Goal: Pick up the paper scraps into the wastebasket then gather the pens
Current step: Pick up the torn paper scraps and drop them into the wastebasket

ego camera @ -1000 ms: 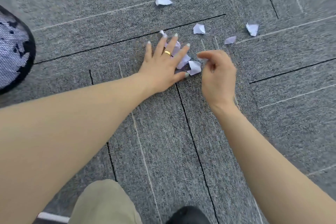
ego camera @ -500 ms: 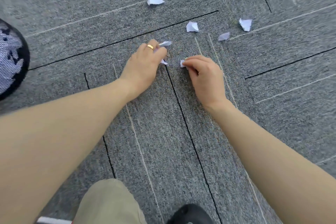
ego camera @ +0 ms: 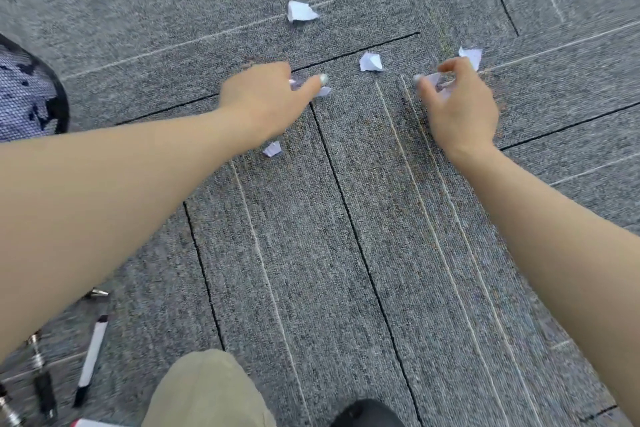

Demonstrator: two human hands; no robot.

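Observation:
White paper scraps lie scattered on the grey carpet: one far scrap (ego camera: 300,11), one middle scrap (ego camera: 371,62), one right scrap (ego camera: 471,55) and one small scrap (ego camera: 272,149) under my left wrist. My left hand (ego camera: 266,100) is curled around several scraps, with paper showing at its fingertips. My right hand (ego camera: 457,104) pinches a scrap between thumb and fingers, just in front of the right scrap. The black mesh wastebasket (ego camera: 31,94) stands at the left edge. Pens (ego camera: 90,357) lie on the carpet at the bottom left.
My knee in khaki trousers (ego camera: 207,388) and a dark shoe (ego camera: 367,412) are at the bottom edge. Grey carpet tiles with black seams cover the whole floor.
My right hand moved right and farther away to the scrap near the right piece. My left hand stayed closed on its scraps; one small scrap now lies below it. The view dropped, showing pens.

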